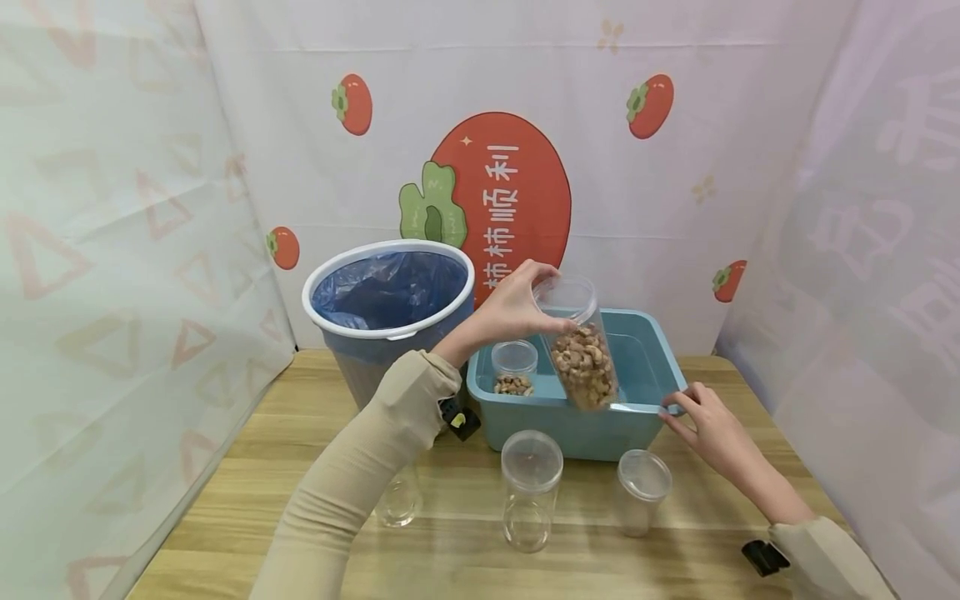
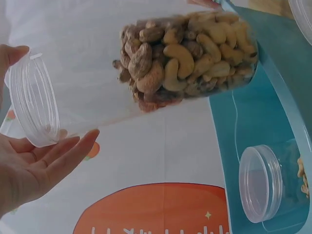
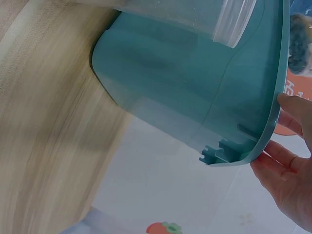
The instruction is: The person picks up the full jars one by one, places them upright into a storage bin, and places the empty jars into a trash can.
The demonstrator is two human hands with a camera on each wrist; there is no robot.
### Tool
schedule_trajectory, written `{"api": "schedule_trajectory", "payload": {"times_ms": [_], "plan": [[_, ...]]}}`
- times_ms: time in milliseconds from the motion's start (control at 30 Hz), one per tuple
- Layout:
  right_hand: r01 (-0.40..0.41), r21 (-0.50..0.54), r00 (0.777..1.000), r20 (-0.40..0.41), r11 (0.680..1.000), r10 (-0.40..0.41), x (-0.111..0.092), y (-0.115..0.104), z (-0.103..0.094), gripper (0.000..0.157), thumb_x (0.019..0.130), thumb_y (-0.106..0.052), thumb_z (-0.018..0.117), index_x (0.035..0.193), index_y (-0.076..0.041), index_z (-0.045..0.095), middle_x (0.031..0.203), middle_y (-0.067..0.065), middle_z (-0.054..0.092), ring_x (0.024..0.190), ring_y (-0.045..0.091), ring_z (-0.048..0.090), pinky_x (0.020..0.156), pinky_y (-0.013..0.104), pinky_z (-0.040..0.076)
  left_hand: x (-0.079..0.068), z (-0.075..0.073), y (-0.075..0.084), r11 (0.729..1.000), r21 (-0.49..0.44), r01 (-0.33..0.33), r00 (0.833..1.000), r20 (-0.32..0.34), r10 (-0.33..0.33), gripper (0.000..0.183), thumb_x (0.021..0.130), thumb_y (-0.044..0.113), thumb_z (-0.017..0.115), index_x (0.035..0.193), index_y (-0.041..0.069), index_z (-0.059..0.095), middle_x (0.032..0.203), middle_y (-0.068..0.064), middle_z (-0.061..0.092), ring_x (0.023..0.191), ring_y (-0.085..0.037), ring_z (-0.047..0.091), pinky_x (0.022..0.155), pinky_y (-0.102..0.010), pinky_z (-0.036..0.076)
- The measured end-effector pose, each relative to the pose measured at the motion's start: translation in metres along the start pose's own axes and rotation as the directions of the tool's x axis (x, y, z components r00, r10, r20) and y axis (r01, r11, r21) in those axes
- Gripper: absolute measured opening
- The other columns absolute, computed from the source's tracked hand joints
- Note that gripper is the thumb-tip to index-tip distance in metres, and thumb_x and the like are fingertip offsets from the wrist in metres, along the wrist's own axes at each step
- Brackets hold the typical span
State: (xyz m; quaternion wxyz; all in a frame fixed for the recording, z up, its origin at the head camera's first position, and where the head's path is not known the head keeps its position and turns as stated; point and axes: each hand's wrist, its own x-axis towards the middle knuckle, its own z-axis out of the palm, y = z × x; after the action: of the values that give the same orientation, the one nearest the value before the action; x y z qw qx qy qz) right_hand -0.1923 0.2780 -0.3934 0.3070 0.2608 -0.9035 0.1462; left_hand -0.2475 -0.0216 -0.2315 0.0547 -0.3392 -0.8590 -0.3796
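Nut jar [image 1: 583, 358], lidded and tilted, hangs in your left hand [image 1: 517, 307] over the near rim of the basin [image 1: 570, 435]. Your thumb and fingers are parted just enough to grip it round the lid; your right hand [image 1: 708, 429] pinches the rim at the right. One smaller nut jar [image 1: 514, 368] is already inside, on the left; the held one seems not yet in. Three empty-looking jars [image 1: 532, 493] stand on the near table [image 1: 240, 517], apparently untouched.

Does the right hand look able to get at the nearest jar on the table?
Probably yes: the right hand only grips the tub's rim, the jar stands close by, and nothing shows between them.
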Motion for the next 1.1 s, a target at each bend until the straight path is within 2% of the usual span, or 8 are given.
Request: {"api": "schedule_trajectory", "payload": {"times_ms": [167,300,400,533,767,900,1100], "plan": [[0.001,-0.001,1.000,-0.001,1.000,-0.001,0.001,0.000,0.000,0.027,0.061,-0.001,0.075,0.081,-0.011,0.059,0.075,0.001,0.042,0.066,0.012,0.035,0.054,0.027,0.033,0.007,0.008,-0.009,0.998,0.002,0.058,0.996,-0.064,-0.058,0.065,0.068,0.032,0.075,0.118,0.003,0.044,0.110,-0.008,0.044,0.101,-0.018,0.046,0.083,-0.026,0.042],[0.005,0.001,1.000,-0.003,1.000,-0.005,0.001,0.001,-0.001,0.025,0.063,-0.002,0.074,0.081,-0.011,0.059,0.075,0.002,0.042,0.066,0.012,0.035,0.054,0.027,0.033,0.014,0.018,-0.016,0.998,0.009,0.063,0.993,-0.097,-0.062,0.067,0.066,0.030,0.076,0.116,0.000,0.044,0.105,-0.009,0.044,0.096,-0.018,0.047,0.078,-0.025,0.043],[0.008,0.001,1.000,-0.010,1.000,-0.008,0.002,0.002,-0.001,0.026,0.062,-0.001,0.074,0.081,-0.011,0.059,0.075,0.002,0.043,0.066,0.013,0.036,0.054,0.028,0.033,0.018,0.026,-0.021,0.997,0.047,0.065,0.993,-0.103,-0.060,0.069,0.065,0.030,0.077,0.117,-0.001,0.045,0.105,-0.011,0.045,0.091,-0.018,0.046,0.073,-0.025,0.043],[0.013,-0.002,1.000,-0.018,1.000,-0.013,0.003,0.002,-0.002,0.027,0.060,-0.001,0.075,0.080,-0.011,0.059,0.075,0.002,0.043,0.066,0.013,0.037,0.053,0.028,0.033,0.021,0.036,-0.029,0.993,0.084,0.077,0.995,-0.066,-0.072,0.070,0.065,0.031,0.076,0.118,-0.002,0.044,0.108,-0.013,0.046,0.089,-0.018,0.047,0.071,-0.026,0.044],[0.011,-0.002,1.000,-0.004,1.000,-0.011,0.002,0.002,0.000,0.022,0.066,-0.005,0.074,0.081,-0.011,0.059,0.076,0.002,0.042,0.066,0.012,0.036,0.053,0.027,0.034,0.021,0.054,-0.048,0.991,0.083,0.104,0.994,0.025,-0.107,0.071,0.065,0.031,0.076,0.120,0.000,0.043,0.108,-0.010,0.045,0.087,-0.017,0.048,0.069,-0.024,0.044],[0.006,-0.002,1.000,-0.009,1.000,-0.006,0.001,0.001,0.000,0.027,0.062,-0.002,0.075,0.081,-0.011,0.059,0.075,0.002,0.042,0.066,0.011,0.035,0.052,0.026,0.033,0.021,0.061,-0.056,0.991,0.090,0.102,0.991,0.079,-0.109,0.072,0.066,0.031,0.076,0.121,0.000,0.043,0.109,-0.011,0.046,0.087,-0.017,0.049,0.068,-0.023,0.044],[0.014,0.004,1.000,-0.009,1.000,-0.014,-0.001,0.000,0.000,0.021,0.067,-0.006,0.073,0.081,-0.012,0.059,0.075,0.001,0.043,0.066,0.010,0.035,0.052,0.025,0.033,0.021,0.071,-0.063,0.984,0.145,0.101,0.979,0.162,-0.125,0.071,0.067,0.032,0.075,0.123,0.001,0.044,0.108,-0.011,0.048,0.087,-0.016,0.050,0.068,-0.022,0.044]]}}
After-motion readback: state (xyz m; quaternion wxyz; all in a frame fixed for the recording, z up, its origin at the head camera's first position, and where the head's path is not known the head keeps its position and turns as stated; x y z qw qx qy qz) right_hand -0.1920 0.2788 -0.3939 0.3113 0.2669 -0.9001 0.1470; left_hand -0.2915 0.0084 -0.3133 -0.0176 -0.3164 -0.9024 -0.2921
